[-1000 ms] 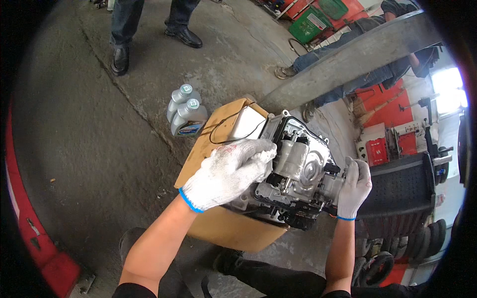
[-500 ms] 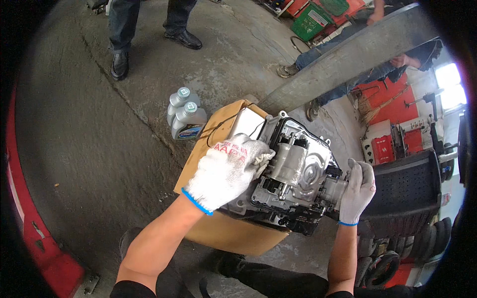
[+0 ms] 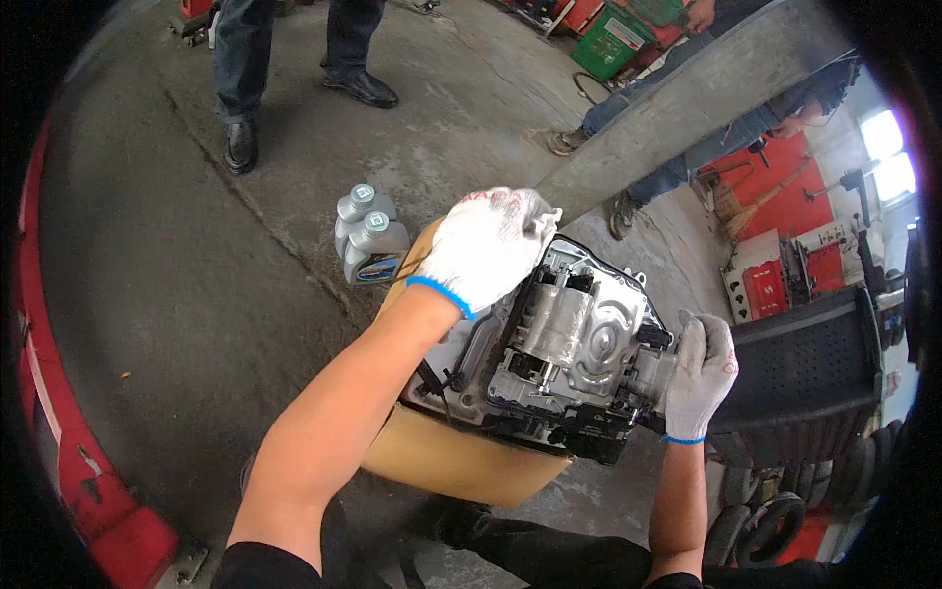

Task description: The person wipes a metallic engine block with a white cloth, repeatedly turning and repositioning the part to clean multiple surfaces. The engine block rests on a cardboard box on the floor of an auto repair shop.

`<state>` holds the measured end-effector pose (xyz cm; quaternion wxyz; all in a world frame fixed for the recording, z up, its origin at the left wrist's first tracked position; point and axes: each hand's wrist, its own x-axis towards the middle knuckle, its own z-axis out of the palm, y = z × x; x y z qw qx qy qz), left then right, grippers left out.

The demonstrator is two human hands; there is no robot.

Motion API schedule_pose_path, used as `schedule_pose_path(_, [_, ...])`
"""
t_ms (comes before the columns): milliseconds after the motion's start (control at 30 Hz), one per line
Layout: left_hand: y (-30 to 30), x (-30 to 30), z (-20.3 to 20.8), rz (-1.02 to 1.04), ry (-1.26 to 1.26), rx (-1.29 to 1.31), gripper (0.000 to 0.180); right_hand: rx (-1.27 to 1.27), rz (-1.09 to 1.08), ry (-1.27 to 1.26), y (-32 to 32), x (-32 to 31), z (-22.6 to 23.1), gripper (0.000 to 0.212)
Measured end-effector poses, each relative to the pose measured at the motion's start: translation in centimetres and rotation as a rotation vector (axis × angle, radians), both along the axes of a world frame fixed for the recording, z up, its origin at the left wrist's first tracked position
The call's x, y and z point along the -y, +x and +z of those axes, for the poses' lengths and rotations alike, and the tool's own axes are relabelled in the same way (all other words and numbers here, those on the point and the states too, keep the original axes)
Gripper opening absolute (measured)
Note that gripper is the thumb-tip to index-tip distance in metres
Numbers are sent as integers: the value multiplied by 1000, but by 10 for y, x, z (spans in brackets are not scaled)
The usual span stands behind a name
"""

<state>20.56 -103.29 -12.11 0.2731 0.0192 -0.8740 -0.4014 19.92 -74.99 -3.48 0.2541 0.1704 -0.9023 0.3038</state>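
A metal and black transmission valve body (image 3: 599,344) with a silvery cylinder (image 3: 554,324) lies on top of a cardboard box (image 3: 461,456). My left hand (image 3: 491,236), in a white knitted glove with a blue cuff, is over the far left corner of the unit, fingers pressed together. A small whitish bit shows at its fingertips; whether that is a cloth or the glove itself I cannot make out. My right hand (image 3: 705,373), gloved alike, has its fingers curled round the grey part (image 3: 650,375) at the unit's right side.
Two grey bottles (image 3: 378,250) stand on the floor left of the box. A metal beam (image 3: 687,113) slants across the far right, with a person behind it. Another person's legs (image 3: 245,59) stand at the far left. Black bin (image 3: 800,383) and tyres (image 3: 765,525) are at right.
My left hand has moved away from the silvery cylinder, outward to the unit's far left corner, uncovering the near left part. My right hand stays at the right side.
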Motion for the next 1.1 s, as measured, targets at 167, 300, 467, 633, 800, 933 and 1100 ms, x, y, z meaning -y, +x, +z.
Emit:
schedule_pose_path(167, [43, -7, -7, -66, -100, 150, 25, 3, -6, -1, 0, -5, 0, 10])
schedule_pose_path(300, [43, -9, 0, -43, 115, 223, 20, -8, 25, -6, 1, -4, 0, 10])
schedule_pose_path(467, [-8, -7, 8, 103, 20, 109, 33, -50, 43, 26, -2, -2, -2, 9])
schedule_pose_path(633, [-5, -8, 12, 66, -48, 42, 40, -34, -32, 56, 1, -4, 0, 10])
schedule_pose_path(800, [41, -12, -20, -29, 72, 68, 25, -54, -7, 78, 1, -4, 2, 10])
schedule_pose_path(933, [46, -17, -6, -8, 183, 148, 24, -78, 12, 101, 2, -1, 4, 11])
schedule_pose_path(1100, [-1, -16, 5, 80, 142, 120, 37, -79, 15, 122, 5, 4, 7, 12])
